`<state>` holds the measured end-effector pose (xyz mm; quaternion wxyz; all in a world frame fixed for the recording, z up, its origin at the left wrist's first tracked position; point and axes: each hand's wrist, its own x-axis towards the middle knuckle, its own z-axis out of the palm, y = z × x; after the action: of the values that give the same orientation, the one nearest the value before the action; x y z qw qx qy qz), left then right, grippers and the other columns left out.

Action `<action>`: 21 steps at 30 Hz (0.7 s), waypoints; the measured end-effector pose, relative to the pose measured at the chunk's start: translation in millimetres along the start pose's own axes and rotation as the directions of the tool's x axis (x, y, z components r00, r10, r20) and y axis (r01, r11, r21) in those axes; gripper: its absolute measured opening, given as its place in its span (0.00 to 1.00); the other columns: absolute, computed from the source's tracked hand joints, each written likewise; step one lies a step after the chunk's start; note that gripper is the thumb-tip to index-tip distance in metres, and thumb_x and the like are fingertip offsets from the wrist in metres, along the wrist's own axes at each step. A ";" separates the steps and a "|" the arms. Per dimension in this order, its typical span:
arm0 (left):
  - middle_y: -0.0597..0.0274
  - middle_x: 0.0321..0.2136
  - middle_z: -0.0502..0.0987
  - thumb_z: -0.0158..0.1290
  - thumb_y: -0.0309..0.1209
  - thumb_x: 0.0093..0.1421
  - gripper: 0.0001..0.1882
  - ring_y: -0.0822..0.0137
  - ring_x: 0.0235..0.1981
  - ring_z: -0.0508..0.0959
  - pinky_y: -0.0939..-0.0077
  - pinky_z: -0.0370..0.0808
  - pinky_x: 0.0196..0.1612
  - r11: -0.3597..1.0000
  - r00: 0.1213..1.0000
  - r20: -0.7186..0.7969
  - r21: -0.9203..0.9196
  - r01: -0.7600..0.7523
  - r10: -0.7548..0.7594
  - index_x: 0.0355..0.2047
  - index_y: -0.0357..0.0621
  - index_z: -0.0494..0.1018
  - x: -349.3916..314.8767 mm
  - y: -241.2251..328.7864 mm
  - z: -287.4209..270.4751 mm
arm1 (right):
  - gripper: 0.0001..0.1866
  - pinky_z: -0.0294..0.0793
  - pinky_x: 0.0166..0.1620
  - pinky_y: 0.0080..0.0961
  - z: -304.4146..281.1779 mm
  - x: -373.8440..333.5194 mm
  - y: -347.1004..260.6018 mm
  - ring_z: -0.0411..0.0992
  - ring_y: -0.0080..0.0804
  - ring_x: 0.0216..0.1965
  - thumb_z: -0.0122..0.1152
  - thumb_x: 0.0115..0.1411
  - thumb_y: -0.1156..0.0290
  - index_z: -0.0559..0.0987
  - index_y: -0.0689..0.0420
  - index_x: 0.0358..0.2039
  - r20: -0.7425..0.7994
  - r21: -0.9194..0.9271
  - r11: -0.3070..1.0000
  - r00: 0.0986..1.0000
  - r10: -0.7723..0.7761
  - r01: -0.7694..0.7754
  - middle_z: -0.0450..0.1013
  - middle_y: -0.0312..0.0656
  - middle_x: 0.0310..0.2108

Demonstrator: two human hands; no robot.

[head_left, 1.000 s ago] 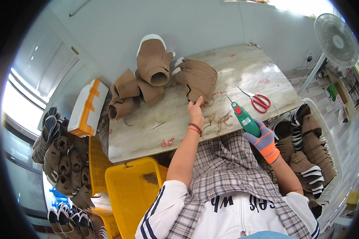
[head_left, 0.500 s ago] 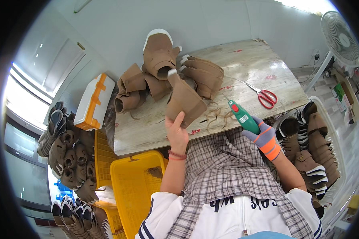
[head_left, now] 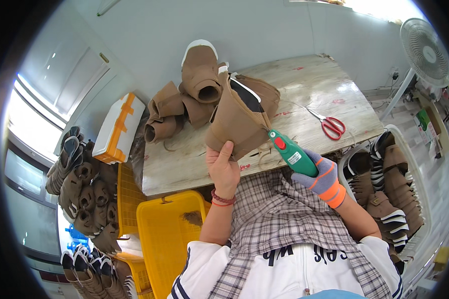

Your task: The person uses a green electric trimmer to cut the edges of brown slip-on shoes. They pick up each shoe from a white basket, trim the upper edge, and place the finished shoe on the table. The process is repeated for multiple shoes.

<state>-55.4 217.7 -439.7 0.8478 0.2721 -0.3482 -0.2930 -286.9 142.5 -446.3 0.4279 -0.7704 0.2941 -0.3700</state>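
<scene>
Pinched between thumb and fingers, a brown shoe upper (head_left: 234,122) is held by its lower edge in the bare left hand (head_left: 223,167), while the gloved right hand (head_left: 320,175) wraps the body of a green tool (head_left: 295,157) with a red button (head_left: 280,143). Half a second ago the upper showed only its brown outside and the tool stood apart from it; now the piece is turned so its dark lining (head_left: 245,93) faces up, and the tool's nose is at its four o'clock corner. Tool and edge now seem matched up for work, though whether the tip touches I cannot tell. The upper is above the table (head_left: 177,174), with more brown uppers (head_left: 200,64) at eleven o'clock from it, red-handled scissors (head_left: 333,128) at three o'clock and a yellow basket (head_left: 162,234) at seven o'clock
</scene>
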 end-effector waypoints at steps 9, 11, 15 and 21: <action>0.60 0.43 0.75 0.52 0.23 0.59 0.14 0.71 0.43 0.74 0.77 0.69 0.46 0.847 0.997 0.068 0.526 -0.073 0.043 0.47 0.35 0.70 -16.3 -34.0 -4.7 | 0.34 0.75 0.35 0.20 -2.4 3.3 1.6 0.75 0.20 0.30 0.74 0.42 0.63 0.73 0.62 0.49 -0.128 0.102 0.993 0.990 0.066 -0.053 0.78 0.42 0.31; 0.58 0.41 0.77 0.53 0.25 0.59 0.11 0.72 0.39 0.75 0.77 0.71 0.41 0.714 0.996 0.094 0.697 -0.061 -0.006 0.42 0.36 0.73 -19.0 -37.3 -15.6 | 0.33 0.75 0.36 0.19 -5.9 5.0 -3.9 0.74 0.18 0.31 0.74 0.43 0.63 0.73 0.62 0.49 -0.141 0.132 0.989 0.986 0.091 -0.072 0.78 0.41 0.32; 0.54 0.38 0.76 0.54 0.25 0.58 0.10 0.62 0.36 0.76 0.73 0.71 0.38 0.601 0.953 0.303 0.765 -0.230 -0.021 0.40 0.38 0.74 -18.2 -40.4 -16.3 | 0.33 0.74 0.37 0.18 -10.6 7.4 -2.5 0.73 0.17 0.31 0.73 0.44 0.63 0.72 0.64 0.48 -0.126 0.204 0.972 0.982 0.142 -0.115 0.77 0.41 0.33; 0.58 0.33 0.78 0.54 0.22 0.57 0.09 0.70 0.34 0.76 0.78 0.71 0.37 0.424 0.837 0.541 0.742 -0.520 0.081 0.39 0.37 0.75 -15.9 -47.0 -22.3 | 0.31 0.73 0.35 0.16 -22.6 14.1 -16.1 0.70 0.16 0.31 0.72 0.46 0.64 0.72 0.66 0.48 -0.109 0.243 0.962 0.982 0.152 -0.122 0.76 0.37 0.33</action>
<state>-62.4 202.4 -491.5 0.5320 0.5214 -0.6663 0.0335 -295.5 129.1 -419.6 0.5212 -0.6671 0.3272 -0.4199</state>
